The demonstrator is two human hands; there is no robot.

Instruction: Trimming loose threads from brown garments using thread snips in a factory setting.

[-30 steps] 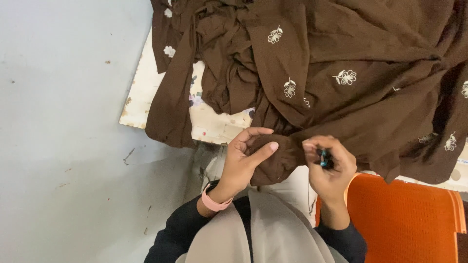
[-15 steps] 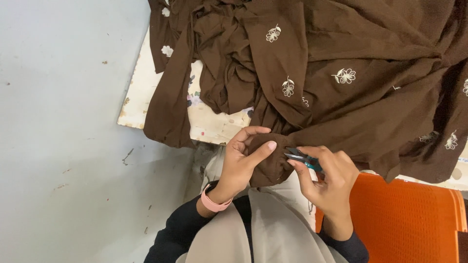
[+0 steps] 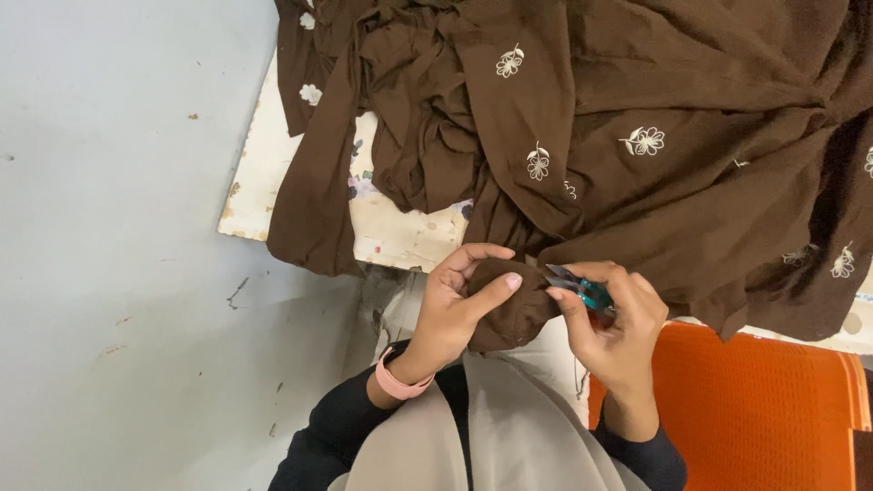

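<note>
The left hand [image 3: 455, 305] pinches a bunched fold of the brown cloth [image 3: 673, 173] at the near edge of the worktop [image 3: 400, 232], and the right hand [image 3: 614, 318] grips small teal snips [image 3: 580, 289], blades touching that fold. A slip could nick the cloth or the left thumb, since they sit so close. The heaped cloth hides the fold's far side, and an orange chair [image 3: 764, 409] crowds the right elbow.

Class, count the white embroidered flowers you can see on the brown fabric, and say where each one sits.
8: two at the upper left, three around the middle, one right of centre, two at the right edge. Folds may hide more of the brown fabric.
</note>
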